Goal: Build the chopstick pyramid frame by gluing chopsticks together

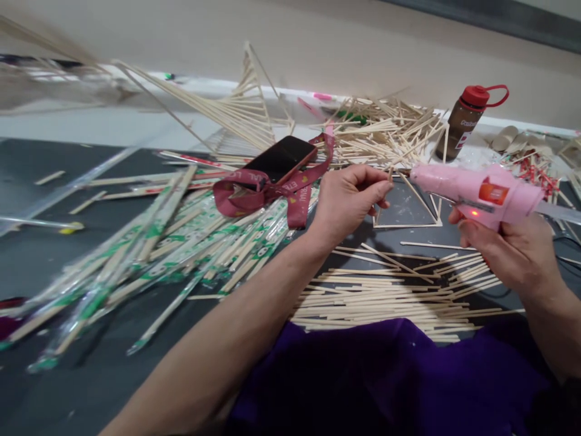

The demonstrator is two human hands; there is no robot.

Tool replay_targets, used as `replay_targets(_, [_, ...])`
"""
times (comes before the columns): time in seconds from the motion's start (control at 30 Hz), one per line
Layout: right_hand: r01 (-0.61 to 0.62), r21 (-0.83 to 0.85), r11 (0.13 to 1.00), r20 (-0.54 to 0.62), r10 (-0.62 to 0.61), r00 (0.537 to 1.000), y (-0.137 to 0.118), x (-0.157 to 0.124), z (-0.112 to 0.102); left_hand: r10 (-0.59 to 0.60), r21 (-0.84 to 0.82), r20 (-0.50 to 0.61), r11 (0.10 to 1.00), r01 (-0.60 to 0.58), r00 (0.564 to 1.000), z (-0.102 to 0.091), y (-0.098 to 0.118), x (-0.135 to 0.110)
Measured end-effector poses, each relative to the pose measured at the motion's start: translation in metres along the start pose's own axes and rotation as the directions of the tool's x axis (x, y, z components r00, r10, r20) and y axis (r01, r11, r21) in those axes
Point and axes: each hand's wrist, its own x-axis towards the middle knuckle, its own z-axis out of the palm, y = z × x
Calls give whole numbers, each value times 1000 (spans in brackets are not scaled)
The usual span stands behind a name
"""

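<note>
My right hand (512, 242) is wrapped round the handle of a pink hot glue gun (490, 188), whose small light glows orange-red. Its nozzle points left, close to the fingertips of my left hand (351, 194). Those fingers pinch a thin wooden stick, mostly hidden by the hand. Just below, on the dark table, is a small frame of joined wooden sticks (408, 226), partly covered by my left hand. Many loose sticks (376, 297) lie in rough rows between my forearms.
Wrapped chopsticks (181, 242) are heaped to the left, with a phone (284, 158) and pink lanyard (297, 206) on top. Behind stand a twisted stick structure (227, 106), a stick pile (385, 130) and a red-capped bottle (463, 124).
</note>
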Motion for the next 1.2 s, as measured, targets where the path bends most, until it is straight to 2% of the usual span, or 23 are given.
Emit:
replay_targets(0.07, [49, -72, 996, -51, -52, 997, -1, 0, 3, -2, -2, 2, 1000, 2, 1000, 0, 0, 0])
replay_targets(0.17, [83, -113, 990, -41, -88, 995, -1, 0, 4, -3, -9, 5, 1000, 3, 1000, 1, 1, 0])
replay_targets(0.43, [60, -193, 979, -37, -68, 997, 4, -3, 6, -9, 2, 7, 1000, 9, 1000, 1, 3, 0])
replay_targets(0.63, [123, -207, 971, -34, -133, 991, 3, -2, 8, -9, 2, 8, 1000, 9, 1000, 1, 3, -1])
replay_targets(1.2, [192, -369, 910, -24, -216, 976, 7, -2, 9, -3, 3, 23, 1000, 3, 1000, 1, 5, -1])
